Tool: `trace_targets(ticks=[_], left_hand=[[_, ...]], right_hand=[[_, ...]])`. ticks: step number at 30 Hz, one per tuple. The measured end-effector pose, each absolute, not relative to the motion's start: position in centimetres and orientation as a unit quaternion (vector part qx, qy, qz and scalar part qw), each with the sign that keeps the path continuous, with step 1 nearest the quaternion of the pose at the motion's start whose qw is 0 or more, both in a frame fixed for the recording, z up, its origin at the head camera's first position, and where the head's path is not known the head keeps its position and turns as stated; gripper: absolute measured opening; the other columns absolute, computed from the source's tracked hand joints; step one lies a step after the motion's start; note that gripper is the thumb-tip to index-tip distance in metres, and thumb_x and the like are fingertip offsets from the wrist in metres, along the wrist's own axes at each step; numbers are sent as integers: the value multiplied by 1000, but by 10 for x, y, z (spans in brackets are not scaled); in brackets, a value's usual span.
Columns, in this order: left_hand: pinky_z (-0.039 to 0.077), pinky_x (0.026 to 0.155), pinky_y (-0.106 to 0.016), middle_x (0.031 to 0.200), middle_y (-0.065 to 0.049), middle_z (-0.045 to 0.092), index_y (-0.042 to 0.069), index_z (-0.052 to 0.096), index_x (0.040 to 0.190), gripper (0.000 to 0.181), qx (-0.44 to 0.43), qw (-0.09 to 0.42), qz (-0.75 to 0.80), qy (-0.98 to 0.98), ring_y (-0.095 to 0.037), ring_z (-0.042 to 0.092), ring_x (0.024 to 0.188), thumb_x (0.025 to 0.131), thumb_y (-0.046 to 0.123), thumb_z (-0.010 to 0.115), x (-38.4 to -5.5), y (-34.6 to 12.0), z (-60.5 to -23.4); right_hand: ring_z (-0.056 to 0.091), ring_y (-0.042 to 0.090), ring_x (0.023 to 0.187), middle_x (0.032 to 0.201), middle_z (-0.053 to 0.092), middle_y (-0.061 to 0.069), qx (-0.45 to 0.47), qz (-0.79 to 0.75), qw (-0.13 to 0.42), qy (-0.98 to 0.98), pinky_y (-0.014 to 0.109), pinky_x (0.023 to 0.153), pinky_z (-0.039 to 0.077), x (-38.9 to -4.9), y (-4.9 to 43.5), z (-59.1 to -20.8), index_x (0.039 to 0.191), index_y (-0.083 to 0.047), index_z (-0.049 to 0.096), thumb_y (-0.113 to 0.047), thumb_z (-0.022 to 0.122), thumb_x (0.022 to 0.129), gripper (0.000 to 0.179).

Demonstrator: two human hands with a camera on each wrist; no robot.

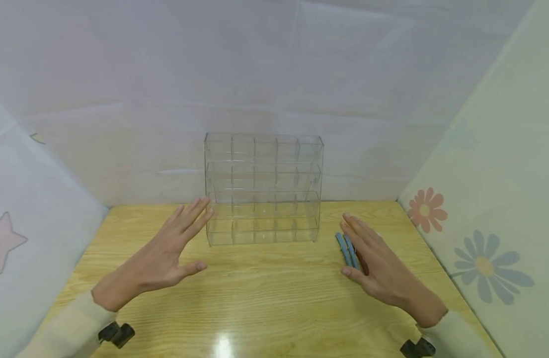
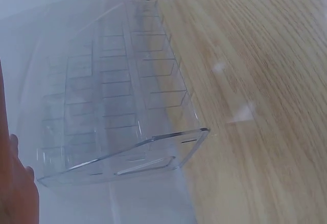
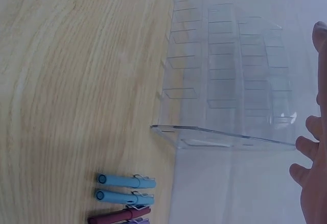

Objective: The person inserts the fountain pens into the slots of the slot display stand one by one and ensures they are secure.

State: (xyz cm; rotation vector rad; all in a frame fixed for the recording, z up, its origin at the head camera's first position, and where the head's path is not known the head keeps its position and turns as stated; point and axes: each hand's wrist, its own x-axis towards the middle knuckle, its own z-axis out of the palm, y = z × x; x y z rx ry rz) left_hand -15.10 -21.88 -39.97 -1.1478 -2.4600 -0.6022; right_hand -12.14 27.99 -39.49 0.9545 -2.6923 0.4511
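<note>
Though apart, rack (image 1: pixel 264 185), two blue pens (image 3: pixel 117 197)

Wears a pale cream left sleeve (image 1: pixel 70 323) near the left edge of the table (image 1: pixel 256 293), and a matching right sleeve (image 1: pixel 457 340) near the right edge. Has a small black left camera (image 1: pixel 115 334) with two stubby bits, and a black right camera (image 1: pixel 418 347) too. Leaves the left hand (image 1: pixel 169 253) and right hand (image 1: pixel 383 271) bare.

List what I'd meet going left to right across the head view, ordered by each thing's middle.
Pink star, left hand, clear compartment rack, blue pens, right hand, red flower, blue flower.
</note>
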Motion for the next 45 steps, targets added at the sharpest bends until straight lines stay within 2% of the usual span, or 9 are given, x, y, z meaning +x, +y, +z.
trace_targets(ticks=[10, 17, 21, 24, 28, 32, 35, 41, 45], left_hand=[[-8, 139, -34, 180, -20, 12, 3, 18, 171, 102, -366, 190, -263, -872, -34, 8, 170, 104, 79, 33, -146, -227, -419], [-5, 139, -36, 181, -18, 8, 9, 11, 173, 93, -325, 177, -313, -875, -35, 4, 170, 108, 70, 38, -146, -230, -436], [2, 137, -61, 183, -9, 2, 21, 5, 174, 88, -283, 134, -357, -880, -38, 1, 170, 109, 60, 49, -145, -229, -441], [8, 127, -81, 183, -1, -3, 28, 1, 174, 92, -247, 102, -387, -882, -41, 1, 169, 106, 51, 60, -145, -228, -444], [12, 120, -87, 182, 6, -8, 34, -3, 173, 101, -208, 73, -421, -880, -41, -1, 169, 103, 38, 69, -148, -225, -449], [12, 120, -88, 181, 9, -10, 40, -8, 171, 106, -170, 44, -449, -876, -43, -2, 168, 102, 34, 72, -152, -222, -459], [14, 119, -88, 182, 7, -8, 42, -10, 170, 103, -138, 26, -457, -878, -46, 0, 168, 104, 40, 69, -157, -220, -466], [13, 121, -87, 182, -8, -4, 38, -9, 171, 92, -108, 17, -486, -867, -53, 2, 165, 110, 41, 60, -166, -220, -475], [14, 123, -85, 182, -13, -3, 35, -9, 172, 92, -96, 9, -502, -859, -57, 5, 163, 110, 42, 59, -170, -217, -480]], right_hand=[[28, 37, 164, 177, 26, 17, 327, 185, 151, -914, 14, 133, 1, -123, 278, -413, 170, -5, 22, -35, 73, 101, 91], [23, 35, 166, 179, 21, 17, 297, 219, 135, -920, 12, 131, -2, -124, 278, -421, 171, -6, 17, -28, 69, 104, 88], [24, 42, 164, 180, 17, 14, 272, 241, 122, -924, 10, 130, -2, -126, 277, -425, 173, -10, 13, -24, 67, 105, 88], [25, 43, 164, 181, 16, 10, 258, 252, 118, -925, 12, 131, 0, -128, 277, -429, 173, -13, 10, -20, 66, 105, 89], [26, 41, 164, 180, 17, 9, 254, 264, 125, -922, 15, 132, 5, -131, 279, -437, 173, -14, 10, -15, 65, 105, 88], [28, 43, 162, 180, 19, 11, 252, 270, 126, -921, 31, 138, 11, -133, 281, -442, 173, -12, 11, -18, 60, 108, 82], [29, 44, 162, 179, 20, 13, 248, 272, 119, -922, 35, 139, 7, -135, 282, -444, 173, -10, 12, -21, 55, 111, 76], [31, 46, 160, 176, 26, 19, 238, 273, 108, -926, 22, 136, -5, -140, 287, -452, 172, -6, 15, -19, 49, 114, 68], [33, 47, 159, 173, 31, 25, 227, 277, 106, -928, 32, 139, -1, -141, 289, -457, 170, -2, 20, -18, 47, 114, 64]])
